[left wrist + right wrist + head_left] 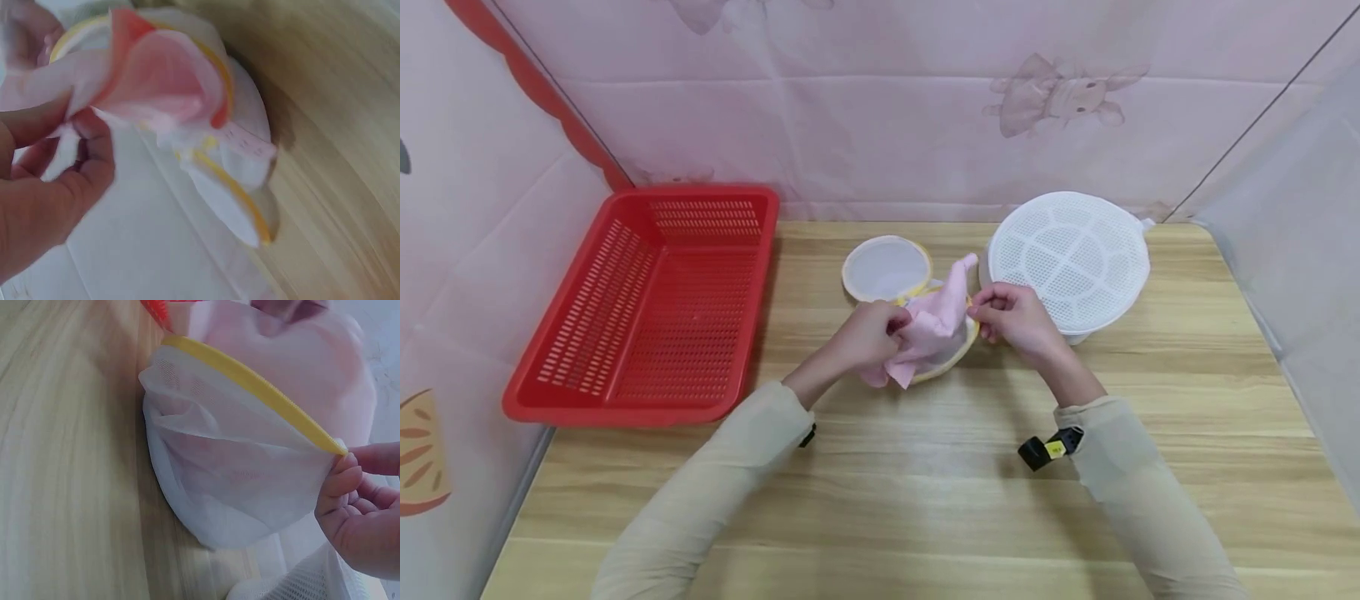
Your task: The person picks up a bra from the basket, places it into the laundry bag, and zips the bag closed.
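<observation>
A white mesh laundry bag (231,481) with a yellow zipper edge stands open on the table, its round flap (886,268) folded back behind it. My left hand (868,332) pinches a pink cloth garment (928,327) over the bag's mouth. Part of the garment is bunched inside, showing through the mesh in the right wrist view, and part hangs over the near left rim. My right hand (1013,318) pinches the yellow edge (275,403) on the right side between thumb and fingers. The garment's exact kind cannot be told.
A red plastic basket (748,333) with slotted walls sits to the left. Behind my right hand is a round white container with a mesh-patterned top (1067,258). A printed cloth wall (880,142) borders the wooden table (910,492) at the back.
</observation>
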The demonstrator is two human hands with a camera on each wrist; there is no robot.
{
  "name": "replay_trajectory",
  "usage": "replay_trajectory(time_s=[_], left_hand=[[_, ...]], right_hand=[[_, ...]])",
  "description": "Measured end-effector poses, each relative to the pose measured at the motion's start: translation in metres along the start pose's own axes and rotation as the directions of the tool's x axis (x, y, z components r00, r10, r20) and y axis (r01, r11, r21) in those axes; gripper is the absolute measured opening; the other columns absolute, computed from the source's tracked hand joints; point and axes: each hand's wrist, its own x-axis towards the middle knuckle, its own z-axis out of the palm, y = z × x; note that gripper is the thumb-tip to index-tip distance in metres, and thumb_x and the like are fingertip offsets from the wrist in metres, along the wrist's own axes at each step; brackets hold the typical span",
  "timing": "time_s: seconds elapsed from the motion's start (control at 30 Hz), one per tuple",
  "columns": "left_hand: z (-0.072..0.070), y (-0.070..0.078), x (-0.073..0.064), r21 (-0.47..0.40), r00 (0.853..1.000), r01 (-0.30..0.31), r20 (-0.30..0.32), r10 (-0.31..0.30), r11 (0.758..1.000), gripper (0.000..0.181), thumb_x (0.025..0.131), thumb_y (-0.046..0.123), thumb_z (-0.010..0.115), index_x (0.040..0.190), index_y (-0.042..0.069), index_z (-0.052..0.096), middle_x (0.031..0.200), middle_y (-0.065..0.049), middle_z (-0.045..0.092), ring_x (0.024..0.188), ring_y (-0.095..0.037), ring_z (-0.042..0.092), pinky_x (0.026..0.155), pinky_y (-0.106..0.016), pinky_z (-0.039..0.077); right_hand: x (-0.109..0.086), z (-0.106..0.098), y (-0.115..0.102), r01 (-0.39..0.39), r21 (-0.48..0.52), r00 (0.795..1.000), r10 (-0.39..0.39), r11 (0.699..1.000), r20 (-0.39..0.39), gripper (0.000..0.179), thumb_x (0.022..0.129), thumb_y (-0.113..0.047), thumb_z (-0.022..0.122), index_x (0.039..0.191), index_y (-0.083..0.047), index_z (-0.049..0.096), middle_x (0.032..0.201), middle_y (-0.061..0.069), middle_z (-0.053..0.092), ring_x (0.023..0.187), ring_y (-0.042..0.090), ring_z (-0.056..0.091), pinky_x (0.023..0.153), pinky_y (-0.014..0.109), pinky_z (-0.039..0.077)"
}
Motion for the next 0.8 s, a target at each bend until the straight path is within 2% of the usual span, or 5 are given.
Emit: replay_trajectory(time_s=[0.1, 0.23, 0.43, 0.57, 0.8], left_hand=[[-0.0019, -0.0034, -0.0001, -0.087, 0.998, -0.053, -0.043, 0.049, 0.995, 0.003, 0.078, -0.002, 0.064, 0.08, -0.001, 0.061, 0.076, -0.006, 0.059, 0.075, -0.016, 0.054, 0.066, -0.021, 0.047], [-0.0017, -0.0059, -0.0024, -0.105, 0.994, -0.105, -0.046, 0.1, 0.989, 0.005, 0.082, 0.002, 0.063, 0.085, -0.001, 0.06, 0.086, -0.01, 0.063, 0.084, -0.019, 0.058, 0.075, -0.027, 0.049], [-0.003, -0.0076, -0.0057, -0.082, 0.987, -0.149, 0.045, 0.153, 0.985, 0.005, 0.082, 0.001, 0.061, 0.086, -0.001, 0.062, 0.077, -0.005, 0.062, 0.071, -0.012, 0.054, 0.064, -0.023, 0.045], [-0.0049, -0.0089, -0.0061, -0.068, 0.975, -0.178, 0.121, 0.185, 0.982, 0.004, 0.079, -0.002, 0.061, 0.079, 0.001, 0.059, 0.067, -0.001, 0.054, 0.063, -0.01, 0.046, 0.057, -0.02, 0.04], [-0.0061, -0.0088, -0.0065, -0.034, 0.967, -0.143, 0.21, 0.147, 0.989, 0.013, 0.076, -0.006, 0.062, 0.07, 0.004, 0.055, 0.058, 0.003, 0.038, 0.058, -0.009, 0.036, 0.051, -0.019, 0.029]], right_hand=[[-0.0006, 0.0026, 0.0005, 0.001, -0.016, 1.0, -0.001, 1.0, 0.018, 0.007, 0.083, 0.003, 0.061, 0.078, -0.002, 0.059, 0.058, 0.003, 0.052, 0.049, 0.01, 0.05, 0.044, 0.022, 0.044], [-0.0002, 0.0045, 0.002, -0.012, 0.003, 1.0, 0.012, 1.0, 0.012, 0.006, 0.083, 0.004, 0.059, 0.079, 0.0, 0.058, 0.058, 0.003, 0.052, 0.049, 0.011, 0.051, 0.045, 0.022, 0.045], [0.0035, 0.0015, 0.0042, -0.053, 0.095, 0.996, 0.06, 0.994, -0.067, 0.016, 0.085, 0.006, 0.057, 0.075, -0.007, 0.057, 0.064, 0.004, 0.058, 0.05, 0.011, 0.054, 0.046, 0.02, 0.046], [0.0057, -0.0004, 0.0054, -0.041, 0.126, 0.993, 0.055, 0.991, -0.109, 0.01, 0.085, 0.006, 0.057, 0.079, -0.002, 0.055, 0.066, 0.003, 0.059, 0.05, 0.01, 0.054, 0.046, 0.019, 0.046], [0.0057, -0.0028, 0.0016, 0.012, 0.107, 0.989, 0.004, 0.994, -0.15, 0.005, 0.084, 0.005, 0.059, 0.083, 0.001, 0.056, 0.063, 0.003, 0.056, 0.049, 0.01, 0.052, 0.046, 0.019, 0.045]])
